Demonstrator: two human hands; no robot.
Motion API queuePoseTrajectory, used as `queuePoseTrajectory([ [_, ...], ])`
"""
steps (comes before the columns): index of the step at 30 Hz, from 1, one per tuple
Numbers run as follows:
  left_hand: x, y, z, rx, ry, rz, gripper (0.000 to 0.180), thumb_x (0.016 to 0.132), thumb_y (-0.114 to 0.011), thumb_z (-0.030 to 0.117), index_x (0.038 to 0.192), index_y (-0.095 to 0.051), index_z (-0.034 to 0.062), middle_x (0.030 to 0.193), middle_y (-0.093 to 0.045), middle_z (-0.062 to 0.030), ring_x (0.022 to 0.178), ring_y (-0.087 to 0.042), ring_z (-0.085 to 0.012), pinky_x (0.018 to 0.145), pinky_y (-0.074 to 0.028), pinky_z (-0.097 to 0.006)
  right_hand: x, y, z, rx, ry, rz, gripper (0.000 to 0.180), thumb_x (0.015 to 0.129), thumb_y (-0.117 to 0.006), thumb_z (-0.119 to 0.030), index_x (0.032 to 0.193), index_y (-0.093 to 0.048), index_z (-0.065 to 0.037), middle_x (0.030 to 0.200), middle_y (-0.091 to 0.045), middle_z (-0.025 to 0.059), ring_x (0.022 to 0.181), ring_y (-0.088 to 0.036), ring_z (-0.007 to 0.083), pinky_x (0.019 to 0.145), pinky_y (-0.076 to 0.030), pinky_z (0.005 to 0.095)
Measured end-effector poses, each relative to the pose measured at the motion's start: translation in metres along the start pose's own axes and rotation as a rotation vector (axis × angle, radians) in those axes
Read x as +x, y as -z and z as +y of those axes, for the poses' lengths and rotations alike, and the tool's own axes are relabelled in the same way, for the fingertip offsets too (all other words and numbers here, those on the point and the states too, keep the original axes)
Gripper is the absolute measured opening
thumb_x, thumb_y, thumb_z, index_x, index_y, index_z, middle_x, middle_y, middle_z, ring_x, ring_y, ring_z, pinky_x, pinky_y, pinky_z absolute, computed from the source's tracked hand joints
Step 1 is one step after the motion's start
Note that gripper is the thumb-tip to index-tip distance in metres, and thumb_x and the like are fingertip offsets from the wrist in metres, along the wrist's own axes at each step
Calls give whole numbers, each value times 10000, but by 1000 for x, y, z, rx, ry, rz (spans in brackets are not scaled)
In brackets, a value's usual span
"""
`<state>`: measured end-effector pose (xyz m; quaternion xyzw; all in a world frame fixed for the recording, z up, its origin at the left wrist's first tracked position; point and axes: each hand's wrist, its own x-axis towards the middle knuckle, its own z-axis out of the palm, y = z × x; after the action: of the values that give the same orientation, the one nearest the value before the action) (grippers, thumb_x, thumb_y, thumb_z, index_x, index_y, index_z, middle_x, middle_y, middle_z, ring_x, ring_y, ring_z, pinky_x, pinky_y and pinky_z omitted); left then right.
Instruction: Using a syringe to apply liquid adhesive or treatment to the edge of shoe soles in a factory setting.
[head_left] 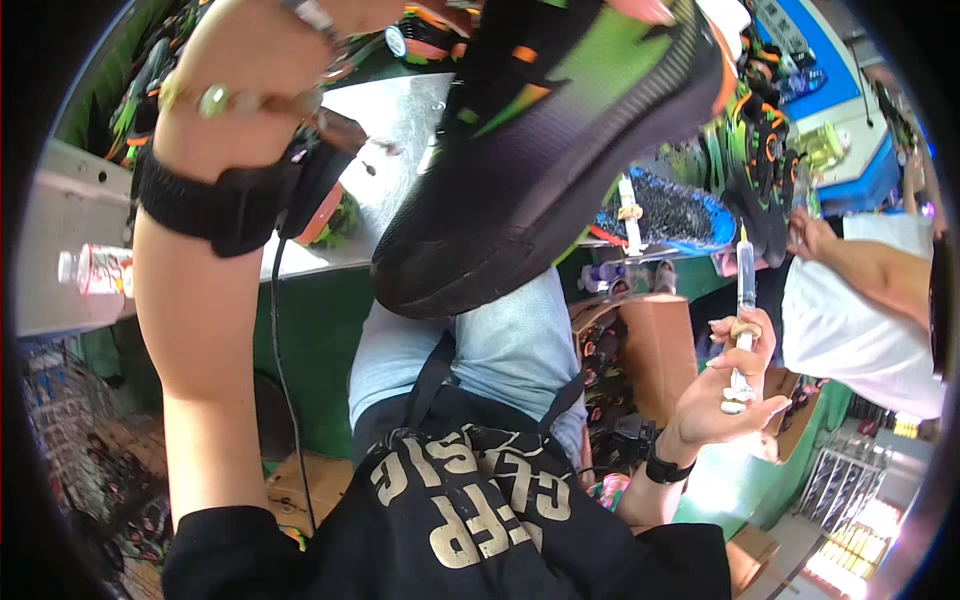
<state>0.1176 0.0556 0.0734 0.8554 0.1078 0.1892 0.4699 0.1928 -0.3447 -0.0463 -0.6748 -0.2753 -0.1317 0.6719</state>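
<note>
Two hands busy: our left hand (250,60) grips the black-and-green shoe (545,150) raised above the bench (390,110); our right hand (730,385) closes around an upright syringe (745,300). A loose grip could drop the shoe.

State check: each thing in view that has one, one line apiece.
shoe: lifted off the table, sole facing the camera, held up near the left hand.
syringe: upright, held in the right hand.
bottle: lying on its side on the table.
cardboard box: open.
</note>
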Motion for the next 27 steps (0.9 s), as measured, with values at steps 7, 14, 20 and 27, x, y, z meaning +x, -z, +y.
queuePoseTrajectory([
  [7, 11, -55, 69, 306, -472, -135, 509, 782, -708, 327, 1205, -635, 54, 856, -687, -144, 742, -665, -243, 660, -529, -303, 19, 23, 24, -127, -45, -212, 704, 1014, -152, -495, 717, -537, 13, 1193, -556, 212, 913, -557, 275, 871, -418, 391],
  [14, -102, -140, 49, 823, -1170, 357, 244, 887, -545, 205, 1064, -683, 107, 1145, -633, -10, 1011, -591, -186, 877, -591, -401, 60, 20, 65, -282, -278, -416, 259, 809, -566, 21, 1063, -615, 19, 1167, -594, 171, 1074, -586, 322, 960, -435, 359],
  [20, -112, -139, 33, 900, -1303, 537, 249, 868, -546, 107, 1094, -645, 66, 1081, -593, 14, 1026, -568, -107, 895, -590, -302, 82, 23, 67, -587, -158, -532, 277, 806, -577, 56, 1066, -627, -26, 1156, -590, 135, 1097, -578, 315, 980, -433, 366],
  [27, -101, -114, 28, 946, -1147, 146, 260, 835, -604, 185, 1068, -672, 93, 1103, -587, -17, 1009, -545, -157, 947, -540, -398, 87, 9, 82, -882, 132, -662, 247, 825, -550, -5, 1057, -632, -28, 1215, -598, 115, 1144, -537, 326, 1000, -424, 406],
])
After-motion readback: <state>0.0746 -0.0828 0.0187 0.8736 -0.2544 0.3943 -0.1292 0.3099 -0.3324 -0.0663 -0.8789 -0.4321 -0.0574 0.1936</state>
